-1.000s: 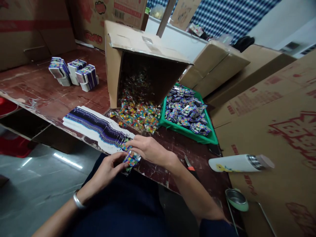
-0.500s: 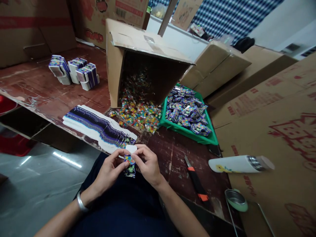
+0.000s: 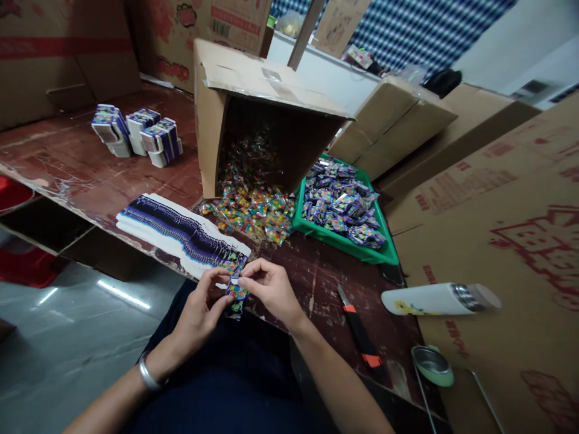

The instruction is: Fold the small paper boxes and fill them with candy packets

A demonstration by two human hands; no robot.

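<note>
A small printed card (image 3: 237, 292), purple with bright colours, is held near the table's front edge. My left hand (image 3: 196, 310) pinches its left side between thumb and fingers. At the card's upper right, my right hand (image 3: 271, 289) is closed, thumb and fingertips together on its white top flap. Just beyond my fingers lies a long fanned row of the same cards (image 3: 181, 235), overlapping one another. Past that row, small clear packets of colourful candy (image 3: 257, 211) spill from a cardboard box (image 3: 208, 144) tipped on its side.
A green tray (image 3: 348, 247) full of purple packets stands right of the candy. A utility knife (image 3: 359, 328), blade out, lies to my right, near a white bottle (image 3: 427, 299) and a metal bowl (image 3: 432, 361). Stacked card bundles (image 3: 136, 135) sit at the back left.
The card's white top flap, upright before, is now folded down. My right hand has shifted slightly, its fingers now pressing at the fold; my left hand keeps hold of the card.
</note>
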